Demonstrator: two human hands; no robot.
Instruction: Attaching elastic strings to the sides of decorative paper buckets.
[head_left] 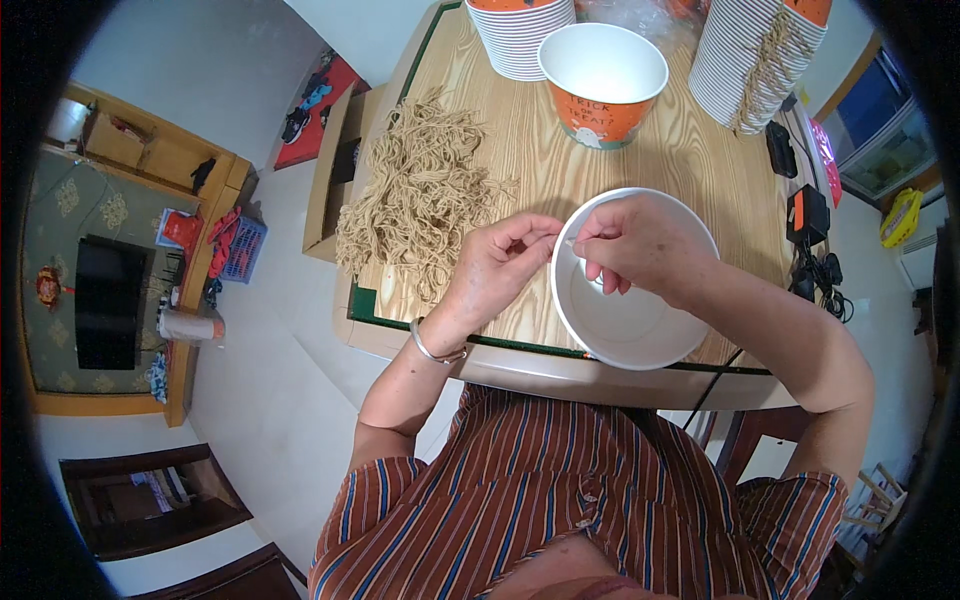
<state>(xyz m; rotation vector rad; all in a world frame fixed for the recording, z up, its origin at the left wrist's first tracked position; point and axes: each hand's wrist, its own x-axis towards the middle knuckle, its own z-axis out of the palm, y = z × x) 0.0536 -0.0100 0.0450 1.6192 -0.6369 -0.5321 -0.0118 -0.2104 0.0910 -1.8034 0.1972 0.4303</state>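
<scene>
Wooden tabletop (640, 160) bears a white paper bucket (625, 330) at its near edge, both hands meeting pinched at the bucket's left rim, left hand (500, 265) outside, right hand (640, 245) over the mouth, cord pile (420, 190) further left.

Home living room, wooden table (520, 160), television (105, 300) on wooden cabinet (190, 260), white tiled floor (270, 400)

Near bucket (625, 320): table (690, 160) front edge, under both hands
Cord pile (420, 195): left of it
Second bucket (603, 80): behind it
2 stacks (520, 35): flanking that
</scene>
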